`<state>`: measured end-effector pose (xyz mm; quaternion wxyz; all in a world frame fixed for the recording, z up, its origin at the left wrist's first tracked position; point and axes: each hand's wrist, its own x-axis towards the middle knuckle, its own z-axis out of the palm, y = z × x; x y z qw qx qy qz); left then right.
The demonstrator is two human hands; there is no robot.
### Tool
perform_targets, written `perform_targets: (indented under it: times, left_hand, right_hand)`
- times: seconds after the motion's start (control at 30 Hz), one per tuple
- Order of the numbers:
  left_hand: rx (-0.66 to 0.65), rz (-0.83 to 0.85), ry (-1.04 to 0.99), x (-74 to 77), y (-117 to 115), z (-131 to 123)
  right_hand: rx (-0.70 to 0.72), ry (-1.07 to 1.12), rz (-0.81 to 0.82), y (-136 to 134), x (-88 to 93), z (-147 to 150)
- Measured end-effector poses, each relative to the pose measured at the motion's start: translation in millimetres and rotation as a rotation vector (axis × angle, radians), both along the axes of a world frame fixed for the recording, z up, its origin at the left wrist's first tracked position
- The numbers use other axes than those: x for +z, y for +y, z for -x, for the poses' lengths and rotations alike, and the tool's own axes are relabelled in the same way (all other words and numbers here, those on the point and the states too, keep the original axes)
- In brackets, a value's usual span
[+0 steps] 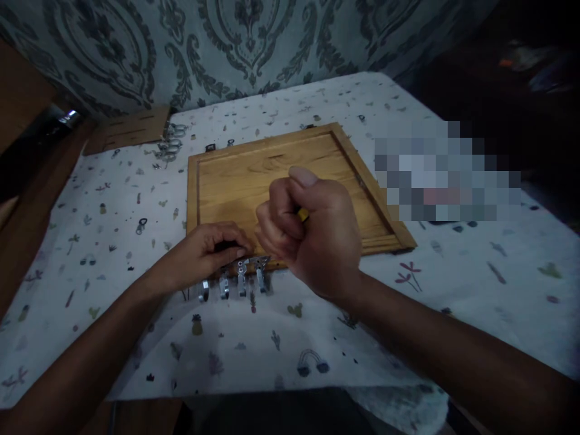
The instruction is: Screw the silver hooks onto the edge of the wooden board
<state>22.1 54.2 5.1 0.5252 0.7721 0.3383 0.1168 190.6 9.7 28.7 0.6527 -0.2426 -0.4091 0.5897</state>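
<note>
A framed wooden panel [254, 175] lies on the patterned cloth, with several silvery metal hooks [241, 278] lined up along its near edge. My left hand [212, 251] is bent over that edge, thumb and fingers closed at the upper end of a hook; the exact contact is partly hidden. Above the panel's near side, my right hand [317, 232] makes a fist around a handle [302, 214], of which only a small yellow bit shows. The rest of that tool is hidden by the fist.
Loose metal hooks [172, 142] lie by a slotted brown board [127, 130] at the back left. A small dark metal piece [142, 226] rests on the cloth [90, 290] left of the panel. A blurred-out item [444, 175] sits to the right. Patterned fabric [254, 48] rises behind.
</note>
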Motion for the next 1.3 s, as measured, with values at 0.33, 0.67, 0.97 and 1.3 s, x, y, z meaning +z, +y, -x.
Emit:
perform_targets:
  times: [0.33, 0.67, 0.97, 1.3]
  left_hand:
    - [-0.079, -0.059, 0.016, -3.5, -0.7, -0.9]
    - [-0.089, -0.115, -0.073, -4.4, -0.8, -2.3]
    - [-0.101, -0.136, -0.04, 3.8, -2.8, -5.7]
    - [0.167, 0.13, -0.097, 1.1, 1.0, 2.1]
  right_hand:
    - [0.004, -0.015, 0.007, -1.5, 0.4, -1.2]
    - [0.024, -0.029, -0.017, -3.8, -3.1, -0.9]
    - [0.066, 0.025, -0.053, -5.8, -0.8, 0.3]
    - [0.056, -0.023, -0.055, -4.9, -5.0, -3.5]
